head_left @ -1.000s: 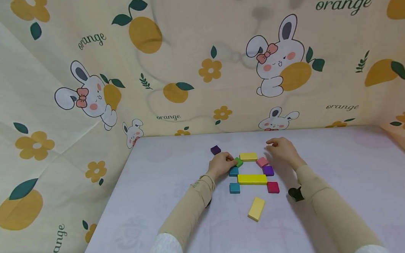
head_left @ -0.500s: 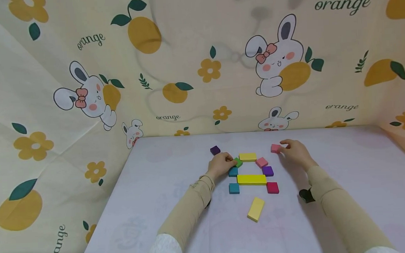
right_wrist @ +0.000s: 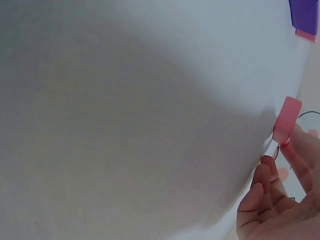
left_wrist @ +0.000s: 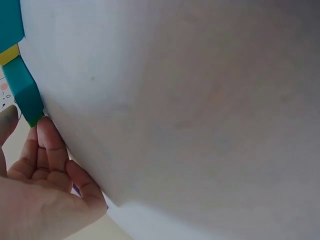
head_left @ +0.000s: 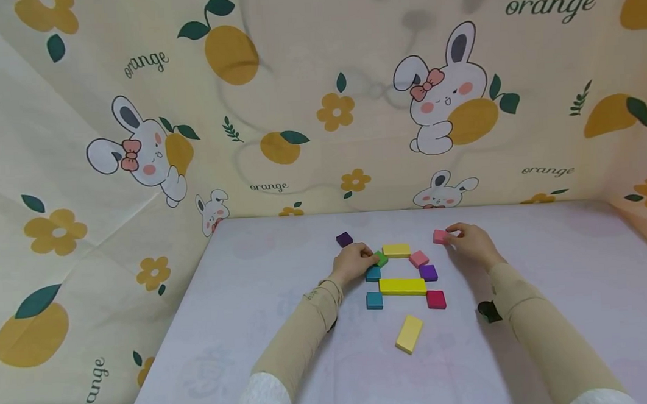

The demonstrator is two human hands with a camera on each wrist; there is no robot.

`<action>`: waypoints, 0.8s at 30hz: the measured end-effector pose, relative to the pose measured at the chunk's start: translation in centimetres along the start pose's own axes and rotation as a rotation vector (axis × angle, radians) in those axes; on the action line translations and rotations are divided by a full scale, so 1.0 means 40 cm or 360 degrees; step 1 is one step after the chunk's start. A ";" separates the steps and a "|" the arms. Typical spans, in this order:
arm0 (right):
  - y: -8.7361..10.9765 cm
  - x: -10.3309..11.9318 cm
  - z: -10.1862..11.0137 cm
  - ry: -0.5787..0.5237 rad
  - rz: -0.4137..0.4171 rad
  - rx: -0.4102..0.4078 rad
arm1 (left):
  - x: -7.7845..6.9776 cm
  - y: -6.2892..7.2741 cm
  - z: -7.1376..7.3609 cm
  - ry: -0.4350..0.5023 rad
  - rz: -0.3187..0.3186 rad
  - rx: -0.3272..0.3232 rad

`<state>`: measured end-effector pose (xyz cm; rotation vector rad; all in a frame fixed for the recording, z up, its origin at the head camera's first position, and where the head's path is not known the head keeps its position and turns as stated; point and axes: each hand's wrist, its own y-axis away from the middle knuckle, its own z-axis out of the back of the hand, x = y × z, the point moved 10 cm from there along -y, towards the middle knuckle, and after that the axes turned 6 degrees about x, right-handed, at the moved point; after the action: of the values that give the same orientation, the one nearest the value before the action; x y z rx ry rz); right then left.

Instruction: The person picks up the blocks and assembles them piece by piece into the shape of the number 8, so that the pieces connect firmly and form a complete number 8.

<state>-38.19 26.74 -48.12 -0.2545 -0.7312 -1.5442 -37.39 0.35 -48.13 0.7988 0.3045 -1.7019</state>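
Observation:
My left hand [head_left: 354,262] has its fingertips and thumb around a small green block [head_left: 381,259] at the upper left of a block outline; in the left wrist view only a green edge [left_wrist: 35,121] shows, beyond a teal block [left_wrist: 26,92]. To the right of the outline, my right hand [head_left: 475,244] pinches a pink block [head_left: 440,237] by its right side between thumb and finger. The right wrist view shows that pink block [right_wrist: 287,120] at the fingertips, low over the table. A second pink block [head_left: 418,258] sits beside a pale yellow block [head_left: 396,250].
The outline also has teal blocks [head_left: 375,300], a long yellow block [head_left: 402,287], a purple block [head_left: 428,273] and a red block [head_left: 436,300]. A dark purple block [head_left: 344,239] lies behind my left hand. Nearer me is a pale yellow block [head_left: 409,334]. Printed cloth [head_left: 296,106] hangs behind.
My right hand has shifted right, and its fingers now pinch the pink block, which the hand hid one second ago. The left hand stays at the green block.

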 end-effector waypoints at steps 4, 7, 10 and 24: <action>-0.001 -0.004 0.000 0.0028 -0.0007 0.0033 | 0.001 0.000 0.001 0.0005 0.0000 -0.0003; 0.003 -0.005 0.003 0.0058 0.0009 0.0053 | 0.003 -0.001 -0.001 0.0015 -0.0008 -0.0002; 0.013 0.001 0.010 0.0092 0.0064 0.0058 | 0.005 0.000 -0.002 0.0015 -0.0019 -0.0001; 0.071 -0.020 -0.001 0.0211 0.0074 0.0220 | 0.005 0.006 0.002 0.0049 -0.0017 0.0016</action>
<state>-35.38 27.53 -47.77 -0.0652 -0.7190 -1.4446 -37.20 0.08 -48.17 0.8329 0.3223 -1.7037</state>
